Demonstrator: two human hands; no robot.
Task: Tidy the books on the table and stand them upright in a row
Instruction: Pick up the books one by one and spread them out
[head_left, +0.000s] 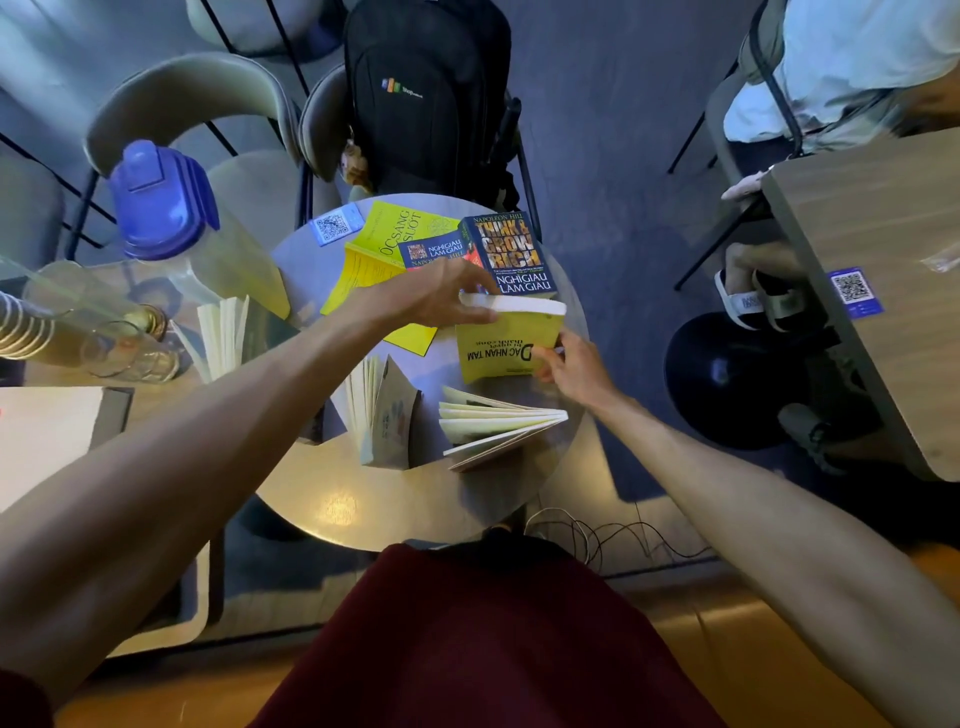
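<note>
On the round table (332, 509), a yellow book (501, 345) stands on edge at the right side. My left hand (431, 296) grips its top page edge, and my right hand (569, 366) holds its lower right corner. Behind it a blue "Think & Grow Rich" book (514, 254) stands upright. A smaller blue book (428, 252) and a yellow book (395, 231) lie flat beyond my left hand. Two more books (384, 410) (496, 423) stand fanned open nearer to me, and another open book (223, 332) stands at the left.
A bottle with a blue cap (171, 208) and glasses (130, 343) stand at the left. A black backpack (426, 93) rests on a chair beyond the table. Another person's sandalled feet (753, 296) and a wooden table (883, 280) are at the right. Cables (597, 535) lie on the floor.
</note>
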